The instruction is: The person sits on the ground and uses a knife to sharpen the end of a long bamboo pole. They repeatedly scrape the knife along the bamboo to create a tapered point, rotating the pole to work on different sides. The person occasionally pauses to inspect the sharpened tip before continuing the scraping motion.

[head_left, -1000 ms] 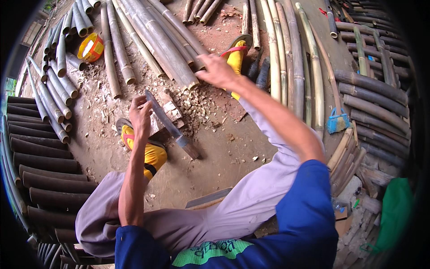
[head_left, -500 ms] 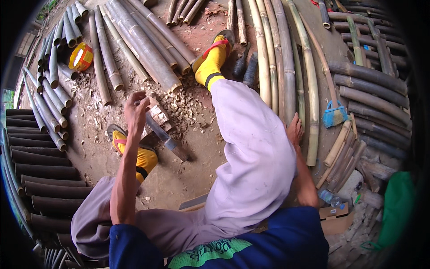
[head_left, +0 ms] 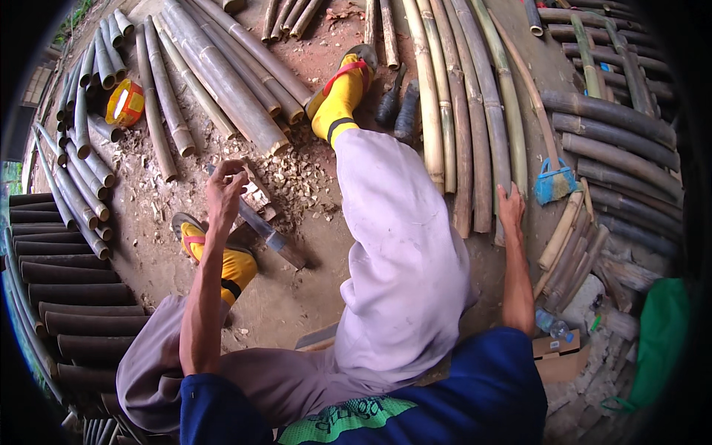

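Observation:
My left hand (head_left: 225,191) hovers with loosely bent fingers spread apart and nothing visible in its grasp. Just beneath it, a machete-like knife (head_left: 254,219) lies slanted across a pale, chopped wood block (head_left: 256,194), its stout handle (head_left: 285,248) pointing towards me. On the right, my right hand (head_left: 511,208) is at the near ends of a row of long bamboo poles (head_left: 475,126). Its fingers are stretched out and parted at a light pole (head_left: 512,111) near the row's right side. My hand and forearm cover that pole's near end.
Wood chips (head_left: 297,174) litter the ground around the block. Thick bamboo poles (head_left: 222,70) lie ahead, and dark bamboo pieces (head_left: 93,322) are stacked at left. Two dark bottles (head_left: 406,111) stand beside my foot. A blue-wrapped tool (head_left: 555,184) and bamboo stack (head_left: 619,156) are at right.
My right hand has moved right, from beside my knee to the row's right side. My raised knee has shifted left, uncovering more pole ends. The left hand has hardly moved.

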Action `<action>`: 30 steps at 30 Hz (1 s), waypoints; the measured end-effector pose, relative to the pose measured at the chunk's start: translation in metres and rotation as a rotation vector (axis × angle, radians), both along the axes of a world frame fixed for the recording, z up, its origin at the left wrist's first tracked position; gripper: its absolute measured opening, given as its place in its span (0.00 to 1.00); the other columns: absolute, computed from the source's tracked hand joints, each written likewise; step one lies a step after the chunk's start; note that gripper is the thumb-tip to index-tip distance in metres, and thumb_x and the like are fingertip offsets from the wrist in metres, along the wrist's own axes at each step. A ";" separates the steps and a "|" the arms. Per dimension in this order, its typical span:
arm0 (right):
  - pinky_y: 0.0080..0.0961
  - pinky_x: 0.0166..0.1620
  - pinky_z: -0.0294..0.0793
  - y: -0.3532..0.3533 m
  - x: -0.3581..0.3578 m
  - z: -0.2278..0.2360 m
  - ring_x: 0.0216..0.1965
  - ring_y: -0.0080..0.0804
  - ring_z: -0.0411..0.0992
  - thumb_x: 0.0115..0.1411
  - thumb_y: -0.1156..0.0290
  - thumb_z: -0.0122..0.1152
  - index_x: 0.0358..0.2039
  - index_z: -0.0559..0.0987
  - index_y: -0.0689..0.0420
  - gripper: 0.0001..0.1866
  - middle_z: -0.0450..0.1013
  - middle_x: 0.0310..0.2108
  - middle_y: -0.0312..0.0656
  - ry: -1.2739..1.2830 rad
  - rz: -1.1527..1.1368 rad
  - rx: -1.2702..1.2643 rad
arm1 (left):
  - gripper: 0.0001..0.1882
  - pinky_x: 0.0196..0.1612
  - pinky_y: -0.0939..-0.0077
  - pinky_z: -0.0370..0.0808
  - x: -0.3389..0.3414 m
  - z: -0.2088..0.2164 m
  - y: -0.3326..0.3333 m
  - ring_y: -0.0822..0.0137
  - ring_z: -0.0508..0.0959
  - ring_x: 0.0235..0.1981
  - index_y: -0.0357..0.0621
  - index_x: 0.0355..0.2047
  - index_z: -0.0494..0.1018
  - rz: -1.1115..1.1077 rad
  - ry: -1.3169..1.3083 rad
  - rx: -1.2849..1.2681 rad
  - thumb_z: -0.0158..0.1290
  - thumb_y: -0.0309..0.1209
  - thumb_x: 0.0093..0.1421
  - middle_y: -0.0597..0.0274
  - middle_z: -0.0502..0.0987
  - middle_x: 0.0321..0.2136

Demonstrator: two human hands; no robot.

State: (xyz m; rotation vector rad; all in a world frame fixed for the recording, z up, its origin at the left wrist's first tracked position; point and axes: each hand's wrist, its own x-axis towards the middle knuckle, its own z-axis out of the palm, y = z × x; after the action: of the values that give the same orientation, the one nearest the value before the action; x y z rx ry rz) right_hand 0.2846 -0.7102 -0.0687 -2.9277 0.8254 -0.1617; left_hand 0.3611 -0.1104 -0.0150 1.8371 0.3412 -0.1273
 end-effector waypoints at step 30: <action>0.41 0.46 0.72 0.142 -0.049 0.090 0.46 0.40 0.71 0.40 0.77 0.63 0.55 0.64 0.60 0.37 0.69 0.45 0.50 -0.082 -0.374 2.317 | 0.13 0.33 0.81 0.74 0.009 0.012 -0.015 0.74 0.76 0.29 0.37 0.42 0.72 -0.039 -0.024 -0.179 0.51 0.29 0.58 0.62 0.76 0.31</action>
State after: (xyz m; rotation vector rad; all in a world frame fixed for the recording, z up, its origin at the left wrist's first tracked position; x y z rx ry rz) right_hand 0.2352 -0.5683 0.0218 -0.5936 0.6065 0.3900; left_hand 0.3703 -0.1258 -0.0028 1.6672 0.2686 -0.1571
